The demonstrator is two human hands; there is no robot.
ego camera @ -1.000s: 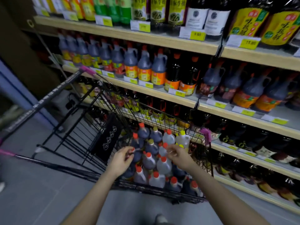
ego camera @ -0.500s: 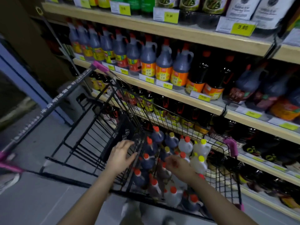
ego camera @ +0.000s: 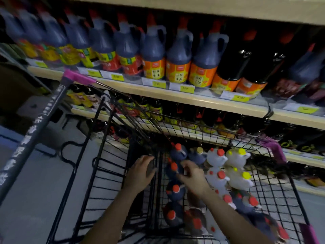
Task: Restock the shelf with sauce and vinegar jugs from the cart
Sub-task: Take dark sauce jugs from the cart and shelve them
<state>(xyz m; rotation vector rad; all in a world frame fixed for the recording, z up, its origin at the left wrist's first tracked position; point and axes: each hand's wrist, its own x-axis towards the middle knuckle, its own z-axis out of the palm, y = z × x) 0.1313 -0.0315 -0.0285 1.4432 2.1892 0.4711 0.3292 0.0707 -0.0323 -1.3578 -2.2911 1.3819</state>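
Observation:
The black wire cart (ego camera: pixel 112 155) stands against the shelf (ego camera: pixel 202 99). Its basket holds several dark sauce jugs (ego camera: pixel 175 190) with red caps and several white vinegar jugs (ego camera: pixel 236 158) with red or yellow caps. My left hand (ego camera: pixel 141 172) rests on the cart's black inner panel (ego camera: pixel 135 152), fingers curled over its top edge. My right hand (ego camera: pixel 194 178) reaches into the basket with fingers spread. Its fingertips are at the neck of a dark red-capped jug (ego camera: pixel 173 167), and no firm grip shows. The frame is motion-blurred.
The shelf above carries a full row of dark handled jugs (ego camera: pixel 178 55) with orange and yellow labels, and tall dark bottles (ego camera: pixel 233 67) to the right. Lower shelves (ego camera: pixel 175 131) behind the cart hold more bottles. The cart's push bar (ego camera: pixel 35 124) runs down the left.
The view has dropped and moved closer to the cart. My left hand has curled over the panel's top edge. My right hand has shifted left, towards the dark red-capped jugs.

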